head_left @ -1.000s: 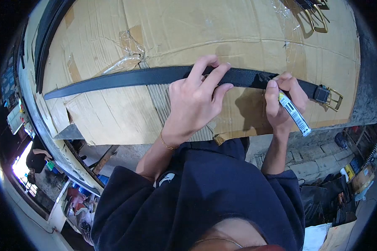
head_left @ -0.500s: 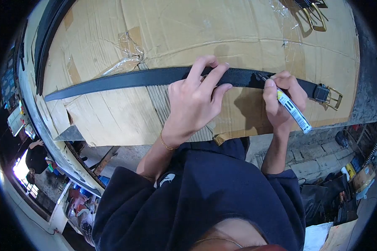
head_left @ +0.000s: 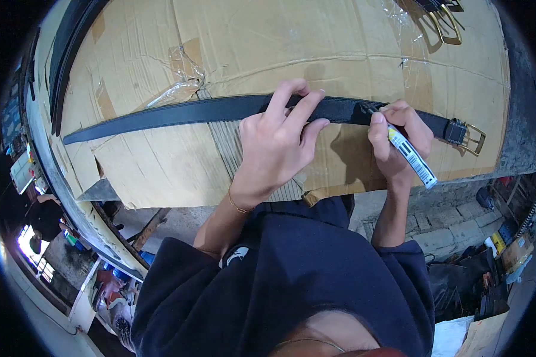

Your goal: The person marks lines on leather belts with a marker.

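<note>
A dark leather belt (head_left: 202, 112) lies flat across the cardboard, its gold buckle (head_left: 475, 140) at the right end. My left hand (head_left: 280, 137) rests on the middle of the belt with fingers bent and spread, the thumb apart near the lower edge. What lies under its fingertips is partly hidden. Closed round a marker pen (head_left: 414, 159) with a white and yellow barrel, my right hand (head_left: 402, 140) is over the belt's right part. The dark tip of the marker meets the belt's face near the upper edge, between my two hands.
Cardboard (head_left: 268, 47) with clear tape covers the table. More dark belts (head_left: 68, 59) hang over at the left, and gold buckles (head_left: 446, 27) sit at the top right. Beyond the table's left edge another person (head_left: 44, 217) appears. Tools and boxes (head_left: 494, 262) stand at the lower right.
My right hand and the marker have shifted slightly left along the belt. My left hand and the belt have stayed put. The person in the background has moved a little.
</note>
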A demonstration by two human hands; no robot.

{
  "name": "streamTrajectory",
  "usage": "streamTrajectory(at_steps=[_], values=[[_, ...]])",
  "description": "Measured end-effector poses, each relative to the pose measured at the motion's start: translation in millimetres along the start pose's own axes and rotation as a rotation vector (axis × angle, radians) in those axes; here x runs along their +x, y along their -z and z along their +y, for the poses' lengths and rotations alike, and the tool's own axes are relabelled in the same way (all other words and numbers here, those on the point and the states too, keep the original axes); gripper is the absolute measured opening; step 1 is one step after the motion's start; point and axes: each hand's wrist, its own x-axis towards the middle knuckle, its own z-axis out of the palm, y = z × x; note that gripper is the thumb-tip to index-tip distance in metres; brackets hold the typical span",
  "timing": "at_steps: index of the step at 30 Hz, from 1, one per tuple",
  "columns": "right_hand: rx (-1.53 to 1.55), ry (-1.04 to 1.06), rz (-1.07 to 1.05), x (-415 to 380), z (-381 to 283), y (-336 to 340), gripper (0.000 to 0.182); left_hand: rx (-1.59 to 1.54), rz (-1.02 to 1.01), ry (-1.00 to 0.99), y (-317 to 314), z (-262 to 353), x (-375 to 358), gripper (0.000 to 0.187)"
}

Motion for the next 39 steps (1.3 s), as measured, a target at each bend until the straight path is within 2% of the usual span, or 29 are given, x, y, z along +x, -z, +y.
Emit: streamTrajectory(at_steps=[7,8,10,15,17,21,23,31,33,37,39], values=[[-0.103,0.076,-0.052,2.8,-4.1,-1.3,0.015,0.007,0.001,0.003,-0.8,0.7,-0.3,0.036],[-0.102,0.077,-0.052,1.9,-4.5,-0.5,0.015,-0.002,0.0,0.009,-1.0,0.8,-0.4,0.035],[0.014,-0.053,0.024,-0.2,-4.7,1.0,0.015,-0.008,0.002,0.014,0.1,0.6,-0.1,0.035],[0.019,0.042,-0.003,1.0,-1.5,-1.4,0.016,0.006,0.001,0.011,-1.0,0.5,-0.7,0.035],[-0.074,0.058,-0.047,3.0,-5.6,-1.1,0.016,0.004,0.004,0.012,-1.9,0.2,-1.3,0.035],[-0.06,0.064,-0.051,1.5,-1.7,-0.8,0.017,0.011,-0.004,0.023,-0.5,1.5,-0.7,0.035],[0.018,0.038,0.011,-0.1,0.2,-1.5,0.016,0.008,-0.003,0.025,-0.4,1.2,-0.9,0.035],[-0.081,0.076,-0.072,1.0,-3.0,-1.0,0.016,-0.002,-0.015,0.06,0.4,4.4,-0.9,0.037],[-0.013,0.0,0.001,-0.5,-2.5,0.0,0.016,0.005,-0.022,0.063,1.0,4.5,-0.5,0.037],[0.007,-0.003,0.027,-0.6,0.5,-0.1,0.016,0.011,-0.034,0.073,1.3,5.4,-0.9,0.037],[0.007,0.051,-0.032,0.5,1.1,0.1,0.015,0.014,-0.024,0.069,0.3,4.6,-1.4,0.037]])
